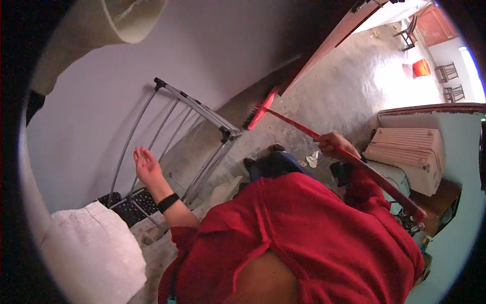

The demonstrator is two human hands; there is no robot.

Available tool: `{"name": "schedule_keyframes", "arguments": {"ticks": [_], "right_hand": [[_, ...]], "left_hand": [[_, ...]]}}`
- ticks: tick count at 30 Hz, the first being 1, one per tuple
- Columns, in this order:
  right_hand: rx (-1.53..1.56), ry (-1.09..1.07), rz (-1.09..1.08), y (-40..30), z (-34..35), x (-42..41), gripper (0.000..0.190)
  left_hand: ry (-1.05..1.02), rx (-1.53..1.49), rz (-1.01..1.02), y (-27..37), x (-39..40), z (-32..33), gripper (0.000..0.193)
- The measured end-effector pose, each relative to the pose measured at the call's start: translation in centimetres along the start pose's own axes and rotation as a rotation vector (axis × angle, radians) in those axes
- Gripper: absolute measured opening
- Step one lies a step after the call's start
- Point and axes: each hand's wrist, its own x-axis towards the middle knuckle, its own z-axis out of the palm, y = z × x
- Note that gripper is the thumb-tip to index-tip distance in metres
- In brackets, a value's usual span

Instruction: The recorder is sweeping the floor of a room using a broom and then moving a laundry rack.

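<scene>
My right hand (337, 145) is closed around the red handle of a long-handled broom (364, 167). Its red head with dark bristles (262, 110) is beyond my feet, beside the corner of a grey metal folding rack (197, 108). Whether the bristles touch the floor or the rack, I cannot tell. On the left, my left hand (147, 165) is raised, palm up and empty, with a black band on the wrist. It appears in front of the rack's bars, and I see no contact with them.
A crumpled white scrap (312, 159) lies on the concrete floor (326, 91). Right of me stands a pale plastic storage box (406, 152) near a wall. A white sack (95, 250) and dark dotted fabric (140, 203) are at left. Beyond the doorway are an orange bucket (421, 67) and several chairs (408, 36).
</scene>
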Motion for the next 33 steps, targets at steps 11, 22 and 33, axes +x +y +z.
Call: {"name": "schedule_keyframes", "arguments": {"ticks": [11,22,33], "right_hand": [[-0.165,0.054,-0.189,5.6,-5.2,-2.0,0.012],[-0.037,0.271,0.12,0.8,-11.0,-14.3,0.012],[-0.649,-0.195,-0.192,6.9,-13.8,-4.1,0.014]], "left_hand": [[0.024,0.327,0.301,-1.2,-12.5,7.6,0.035],[0.03,0.365,0.3,-8.4,-20.0,8.1,0.019],[0.065,0.362,0.245,-9.7,-26.1,5.4,0.015]]}}
